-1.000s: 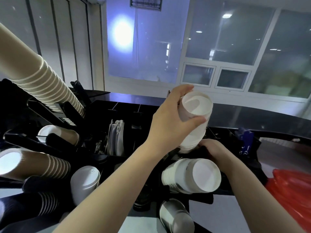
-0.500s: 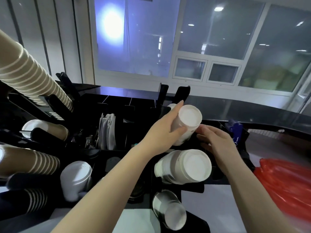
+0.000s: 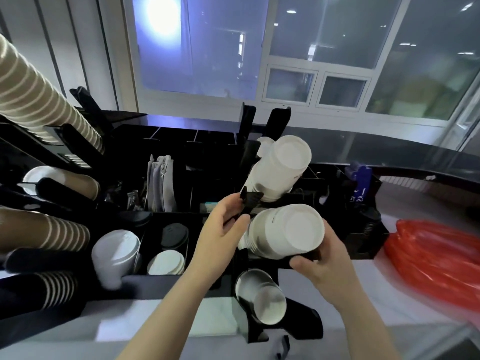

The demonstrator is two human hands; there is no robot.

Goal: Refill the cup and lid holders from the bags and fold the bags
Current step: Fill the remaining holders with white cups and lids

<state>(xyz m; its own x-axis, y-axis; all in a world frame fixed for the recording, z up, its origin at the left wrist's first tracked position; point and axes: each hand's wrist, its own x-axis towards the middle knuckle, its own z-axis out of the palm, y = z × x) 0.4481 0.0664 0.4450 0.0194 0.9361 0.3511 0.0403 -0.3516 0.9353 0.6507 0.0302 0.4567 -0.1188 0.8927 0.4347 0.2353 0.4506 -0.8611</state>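
A black cup and lid holder rack (image 3: 166, 219) is seen spread across the counter (image 3: 389, 310), with angled black arms and open compartments. At far left, long stacks of brown ribbed cups (image 3: 33, 94) are carried on the arms, one stack rising to the upper left corner and another (image 3: 44, 229) lying lower. At right, a red plastic bag (image 3: 436, 258) is shown lying crumpled on the counter, just beside the rack's end.

In the right-hand column of the rack, three stacks of white cups are held bottoms toward the viewer: an upper stack (image 3: 283, 165), a middle stack (image 3: 288, 232) and a small lower stack (image 3: 262, 297).

The right hand (image 3: 327, 266) is placed under the middle stack, with its fingers curled about the lower rim of that stack. The left hand (image 3: 220, 237) is seen with thumb and fingers closing toward a black arm of the rack beside the middle stack; whether the arm or the stack is actually gripped cannot be told.

In the front compartments, a white lidded cup (image 3: 117, 253), black lids (image 3: 174, 236) and white lids (image 3: 166, 263) are held. Grey sleeves (image 3: 161, 185) are stood upright in a rear compartment.
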